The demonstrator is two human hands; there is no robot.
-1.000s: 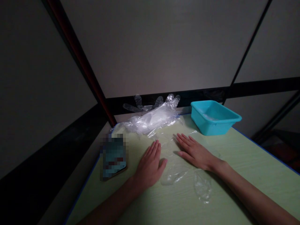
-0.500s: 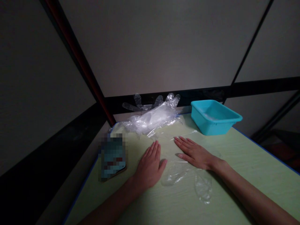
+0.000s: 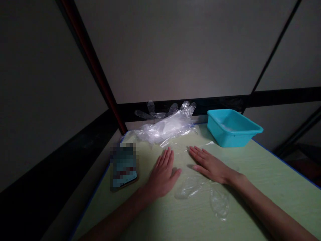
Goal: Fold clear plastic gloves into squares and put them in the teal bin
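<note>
My left hand (image 3: 162,175) lies flat on the pale green table (image 3: 263,187), fingers stretched out and together, holding nothing. My right hand (image 3: 209,165) lies flat too, palm down, resting on a thin clear plastic glove (image 3: 190,185) spread on the table between and below both hands. A second clear glove piece (image 3: 219,202) lies just under my right wrist. A heap of clear plastic gloves (image 3: 165,125) is piled at the table's far edge, beyond my fingertips.
A turquoise plastic tub (image 3: 232,127) stands at the far right of the table. A blurred-out flat object (image 3: 124,164) lies near the left edge. Dark wall panels and a slanted reddish beam (image 3: 95,67) close in behind the table.
Both hands stay flat on the table; my right hand has slid slightly over the clear glove. The view has shifted a little.
</note>
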